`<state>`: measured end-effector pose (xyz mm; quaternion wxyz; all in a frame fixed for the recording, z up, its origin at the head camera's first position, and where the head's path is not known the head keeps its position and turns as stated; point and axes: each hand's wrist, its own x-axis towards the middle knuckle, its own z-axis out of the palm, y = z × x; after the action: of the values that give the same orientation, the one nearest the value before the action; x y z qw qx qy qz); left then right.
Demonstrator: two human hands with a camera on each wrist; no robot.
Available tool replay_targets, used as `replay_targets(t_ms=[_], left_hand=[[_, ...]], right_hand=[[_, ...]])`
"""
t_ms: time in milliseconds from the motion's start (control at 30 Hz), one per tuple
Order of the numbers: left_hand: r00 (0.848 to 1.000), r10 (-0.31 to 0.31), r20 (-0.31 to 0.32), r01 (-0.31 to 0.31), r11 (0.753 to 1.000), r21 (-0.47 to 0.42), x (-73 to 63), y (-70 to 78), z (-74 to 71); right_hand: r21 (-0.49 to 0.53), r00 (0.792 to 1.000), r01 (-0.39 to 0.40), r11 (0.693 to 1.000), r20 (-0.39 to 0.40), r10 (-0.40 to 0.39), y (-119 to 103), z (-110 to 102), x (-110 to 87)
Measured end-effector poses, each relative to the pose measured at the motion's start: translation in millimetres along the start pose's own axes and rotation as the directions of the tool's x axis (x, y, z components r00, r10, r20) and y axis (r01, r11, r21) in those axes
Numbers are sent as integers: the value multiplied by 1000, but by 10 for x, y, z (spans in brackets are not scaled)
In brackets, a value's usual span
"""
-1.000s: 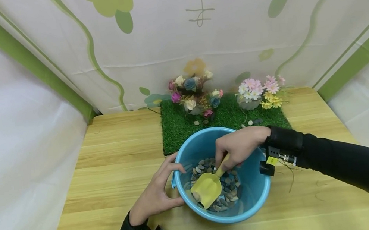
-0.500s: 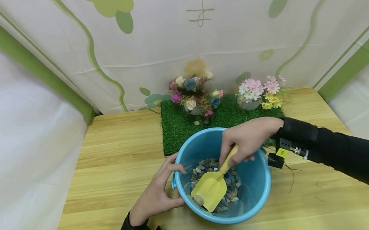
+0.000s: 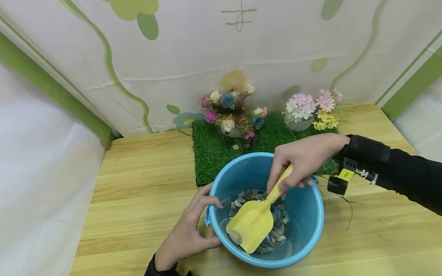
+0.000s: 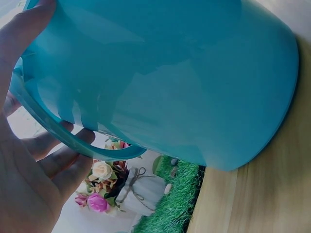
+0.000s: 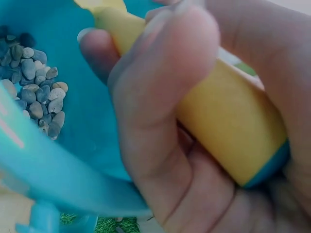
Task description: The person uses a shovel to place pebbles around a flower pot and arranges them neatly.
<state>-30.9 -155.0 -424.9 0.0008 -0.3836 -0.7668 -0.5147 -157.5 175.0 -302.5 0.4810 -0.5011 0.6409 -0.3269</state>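
Observation:
A blue bucket (image 3: 313, 231) stands on the wooden table with a layer of grey and tan pebbles (image 3: 282, 225) at its bottom. My right hand (image 3: 302, 160) grips the handle of a yellow toy shovel (image 3: 254, 224), its fingers wrapped round it in the right wrist view. One pale stone (image 3: 235, 237) lies at the shovel's front left edge, and the blade hangs inside the bucket over the pebbles. My left hand (image 3: 190, 229) holds the bucket's left rim, with fingertips over the edge and the thumb against the outer wall. The bucket's handle (image 4: 58, 128) hangs by those fingers.
Behind the bucket lies a green turf mat (image 3: 211, 157), bearing a pot of mixed roses (image 3: 228, 110) and a pot of pink and yellow flowers (image 3: 311, 108). A few pebbles (image 3: 236, 147) sit on the turf. White printed cloth (image 3: 194, 33) walls off the back and sides.
My right hand has moved up and to the right, tilting and lifting the shovel with the pale stone on it. The left hand and the bucket stay in place.

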Motion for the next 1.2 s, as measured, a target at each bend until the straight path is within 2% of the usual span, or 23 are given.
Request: replay_targets(t_ms=[400, 667, 900, 1033, 1200], left_hand=[[1000, 4, 0, -4, 1000, 10, 11, -1, 8], [1000, -4, -3, 4, 1000, 13, -6, 3, 4], [1000, 11, 0, -11, 1000, 4, -10, -3, -1], [1000, 11, 7, -11, 1000, 2, -5, -6, -3], [1000, 22, 0, -22, 1000, 13, 2, -14, 5]], right_hand=[[61, 997, 68, 996, -32, -66, 47, 13, -131], [69, 984, 131, 989, -133, -122, 71, -35, -257], [56, 953, 163, 985, -268, -143, 101, -108, -323], [79, 926, 118, 990, -369, -81, 143, -162, -376], [109, 873, 40, 993, -488, 18, 247, -227, -408]])
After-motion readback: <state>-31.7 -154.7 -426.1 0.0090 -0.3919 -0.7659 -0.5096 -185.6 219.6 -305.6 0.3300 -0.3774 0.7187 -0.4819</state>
